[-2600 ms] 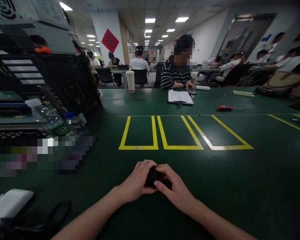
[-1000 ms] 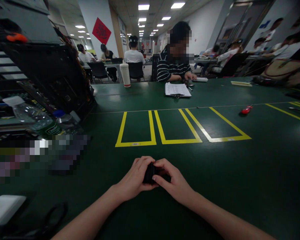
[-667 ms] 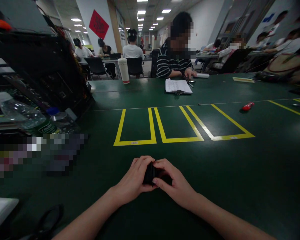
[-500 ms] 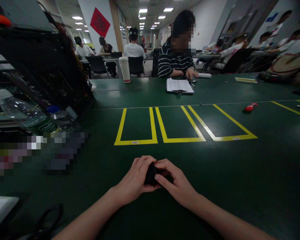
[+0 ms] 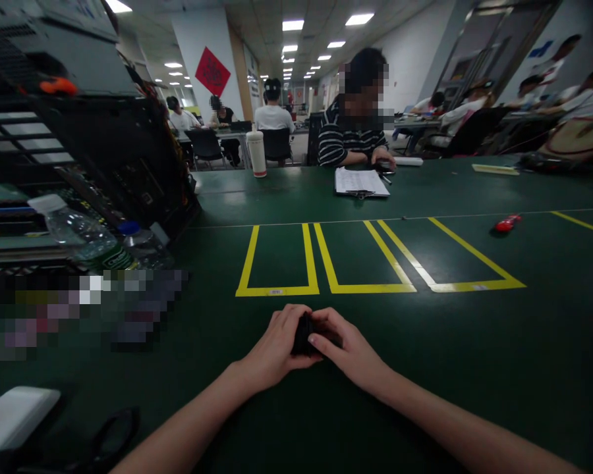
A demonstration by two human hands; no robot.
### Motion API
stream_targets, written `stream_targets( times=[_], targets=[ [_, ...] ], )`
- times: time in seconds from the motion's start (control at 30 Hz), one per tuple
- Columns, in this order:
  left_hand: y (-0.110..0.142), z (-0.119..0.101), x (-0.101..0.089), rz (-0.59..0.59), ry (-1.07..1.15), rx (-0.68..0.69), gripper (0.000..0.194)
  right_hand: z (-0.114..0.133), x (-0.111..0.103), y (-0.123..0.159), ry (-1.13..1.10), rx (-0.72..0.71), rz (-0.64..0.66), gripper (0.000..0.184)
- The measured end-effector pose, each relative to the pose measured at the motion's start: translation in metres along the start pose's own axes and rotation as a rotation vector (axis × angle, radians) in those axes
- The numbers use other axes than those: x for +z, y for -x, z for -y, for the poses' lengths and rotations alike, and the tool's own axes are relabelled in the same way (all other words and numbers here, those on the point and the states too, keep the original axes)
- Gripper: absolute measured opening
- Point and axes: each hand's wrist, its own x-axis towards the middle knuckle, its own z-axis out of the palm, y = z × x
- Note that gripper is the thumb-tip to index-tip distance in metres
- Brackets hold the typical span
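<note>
Between my hands, close to the front of the dark green table, is a small black object. Its kind is hard to make out because my fingers cover most of it. My left hand wraps round its left side, thumb below and fingers over the top. From the right, my right hand grips it with thumb and bent fingertips. Just beyond my hands, yellow tape outlines mark the tabletop.
Plastic bottles and an open black computer case stand at the left. A white object and a black loop lie near left. Across the table, a person in stripes sits behind a clipboard. A red object lies right.
My view has tilted up and shifted slightly left, so the surroundings sit lower and further right. Both hands keep hold of the black object, with little change in grip.
</note>
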Motion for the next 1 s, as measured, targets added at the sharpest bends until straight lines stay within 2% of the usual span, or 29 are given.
stream_targets(
  times=[0.13, 0.37, 0.5, 0.6, 0.77, 0.87, 1.0],
  targets=[
    [-0.012, 0.008, 0.005, -0.06, -0.022, 0.045, 0.061, -0.003, -0.007, -0.003, 0.001, -0.009, -0.023, 0.018],
    [-0.016, 0.011, 0.005, -0.025, -0.024, 0.105, 0.061, -0.011, -0.013, -0.003, -0.1, -0.074, 0.057, 0.023],
    [-0.012, 0.01, 0.005, -0.03, -0.04, 0.151, 0.063, -0.012, -0.012, -0.004, -0.069, -0.071, 0.038, 0.014],
    [-0.01, 0.011, 0.006, -0.031, -0.036, 0.154, 0.065, -0.012, -0.011, -0.004, -0.052, -0.052, 0.031, 0.012],
    [-0.009, 0.008, 0.004, -0.01, -0.031, 0.121, 0.065, -0.01, -0.009, -0.003, 0.001, 0.001, 0.04, 0.02],
    [-0.008, 0.005, 0.0, 0.03, -0.022, 0.103, 0.061, -0.011, -0.009, -0.003, 0.054, -0.035, 0.058, 0.015],
    [-0.006, 0.008, 0.001, 0.001, -0.034, 0.086, 0.061, -0.015, -0.01, -0.004, 0.03, -0.11, 0.073, 0.02]
  ],
)
